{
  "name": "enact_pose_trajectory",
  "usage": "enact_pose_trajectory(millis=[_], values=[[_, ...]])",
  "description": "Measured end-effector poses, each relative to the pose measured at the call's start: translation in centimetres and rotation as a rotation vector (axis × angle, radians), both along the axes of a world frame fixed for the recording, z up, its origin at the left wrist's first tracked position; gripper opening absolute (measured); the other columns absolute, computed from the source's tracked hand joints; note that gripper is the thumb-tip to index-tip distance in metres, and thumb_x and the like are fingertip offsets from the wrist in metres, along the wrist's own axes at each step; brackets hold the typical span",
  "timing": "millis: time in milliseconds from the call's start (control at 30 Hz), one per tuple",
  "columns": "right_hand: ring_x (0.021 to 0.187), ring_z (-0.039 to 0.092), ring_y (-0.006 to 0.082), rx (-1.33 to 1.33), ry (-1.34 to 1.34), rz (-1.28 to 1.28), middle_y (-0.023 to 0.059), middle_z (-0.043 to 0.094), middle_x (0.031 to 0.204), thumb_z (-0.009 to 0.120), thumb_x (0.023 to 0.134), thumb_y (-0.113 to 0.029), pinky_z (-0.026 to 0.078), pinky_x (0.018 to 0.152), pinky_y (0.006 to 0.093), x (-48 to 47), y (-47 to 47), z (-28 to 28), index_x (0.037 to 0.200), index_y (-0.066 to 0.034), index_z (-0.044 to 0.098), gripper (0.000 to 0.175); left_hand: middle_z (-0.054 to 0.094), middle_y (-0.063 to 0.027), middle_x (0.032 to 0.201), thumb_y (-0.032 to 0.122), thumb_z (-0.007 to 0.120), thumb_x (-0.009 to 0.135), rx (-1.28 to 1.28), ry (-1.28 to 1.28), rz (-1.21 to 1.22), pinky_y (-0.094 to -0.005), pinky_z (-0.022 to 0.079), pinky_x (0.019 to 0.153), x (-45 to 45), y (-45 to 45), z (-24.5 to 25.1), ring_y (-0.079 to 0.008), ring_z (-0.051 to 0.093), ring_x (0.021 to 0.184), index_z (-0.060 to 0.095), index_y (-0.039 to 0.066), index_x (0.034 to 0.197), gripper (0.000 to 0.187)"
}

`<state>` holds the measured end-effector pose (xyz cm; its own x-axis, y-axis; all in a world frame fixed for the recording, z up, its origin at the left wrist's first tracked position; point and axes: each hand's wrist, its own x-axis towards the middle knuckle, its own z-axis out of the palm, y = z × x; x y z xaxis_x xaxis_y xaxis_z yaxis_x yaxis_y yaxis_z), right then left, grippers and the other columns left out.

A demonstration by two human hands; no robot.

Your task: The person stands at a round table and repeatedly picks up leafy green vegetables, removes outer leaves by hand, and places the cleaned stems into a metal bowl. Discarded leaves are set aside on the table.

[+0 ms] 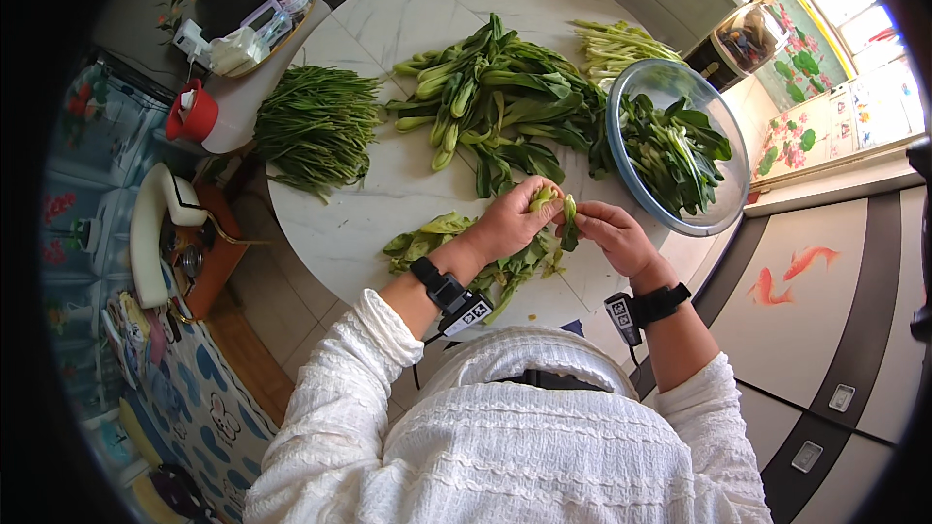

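My left hand (pixel 515 215) grips the pale stem end of a small bok choy (pixel 542 198). Close beside it, my right hand (pixel 611 227) pinches a bok choy leaf (pixel 569 222) between thumb and fingers; whether that leaf is still joined to the plant is hidden. Under and around my wrists lies a loose heap of yellowish-green leaves (pixel 422 236). Beyond my hands spreads a big pile of whole bok choy (pixel 502 98). A clear bowl with a blue-grey rim (pixel 619 156) stands to the right and holds more bok choy (pixel 673 153).
Everything rests on a round white marble-patterned table (pixel 320 233). A bundle of thin green stalks, perhaps garlic chives (pixel 317 124), lies left; paler stalks (pixel 619 47) lie behind the bowl. A red container (pixel 192 116) stands at far left, a cream chair (pixel 156 233) below it.
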<state>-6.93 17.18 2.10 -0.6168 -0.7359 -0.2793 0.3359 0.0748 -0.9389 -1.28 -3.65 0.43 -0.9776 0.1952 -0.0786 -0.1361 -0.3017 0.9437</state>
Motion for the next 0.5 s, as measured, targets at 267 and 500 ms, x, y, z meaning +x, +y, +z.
enact_pose_trajectory(millis=[267, 500], values=[[0.115, 0.053, 0.0165, 0.074, 0.115, 0.003, 0.0077, 0.058, 0.124, 0.060, 0.094, -0.014, 0.042, 0.098, 0.0292, 0.4, -0.5, -0.5, 0.136, 0.0016, 0.046, 0.047, 0.057, -0.0032, 0.098, 0.025, 0.059, 0.099, -0.390, 0.157, 0.141, -0.0267, 0.046, 0.083, -0.4, 1.7, -1.0, -0.0121, 0.055, 0.090, 0.057, 0.003, 0.108, 0.024], [0.128, 0.043, 0.0168, -0.127, -0.003, -0.043, 0.0081, 0.045, 0.140, 0.069, 0.086, -0.003, 0.038, 0.105, 0.0306, 0.8, -1.3, -0.7, 0.151, -0.0017, 0.023, 0.080, 0.055, -0.0166, 0.119, 0.026, 0.065, 0.092, -0.557, 0.430, 0.405, -0.0406, 0.045, 0.093, -0.8, 4.4, -2.3, -0.0332, 0.054, 0.109, 0.063, 0.007, 0.106, 0.024]])
